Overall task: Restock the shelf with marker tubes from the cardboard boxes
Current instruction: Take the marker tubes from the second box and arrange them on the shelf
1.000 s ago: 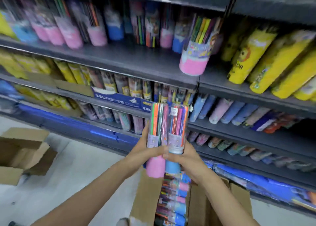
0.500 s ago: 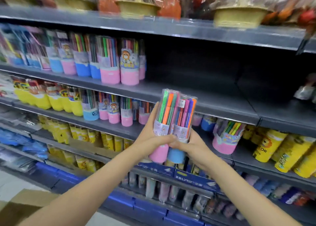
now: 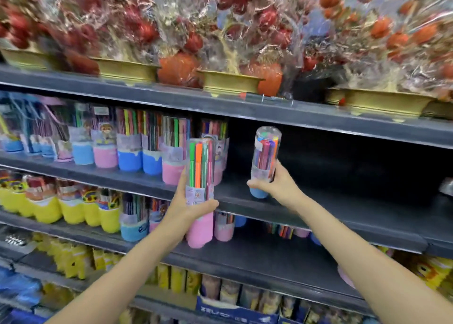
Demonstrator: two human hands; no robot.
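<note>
My left hand (image 3: 190, 207) grips a pink-based marker tube (image 3: 200, 191) upright in front of the shelf edge. My right hand (image 3: 274, 184) grips a blue-based marker tube (image 3: 265, 162), tilted slightly, its base at the dark shelf board (image 3: 343, 208) just right of the stocked row. A row of pink- and blue-based marker tubes (image 3: 130, 149) stands on that same shelf to the left. The cardboard boxes are out of view.
To the right of the held tubes the shelf is dark and bare. Wrapped red and orange flower pots (image 3: 228, 83) line the shelf above. Yellow-based tubes (image 3: 71, 208) fill the shelf below, with yellow packs (image 3: 426, 272) lower down.
The two tubes, held together before, have come apart. My right hand has carried the blue-based tube up and right onto the shelf; the view has tilted upward.
</note>
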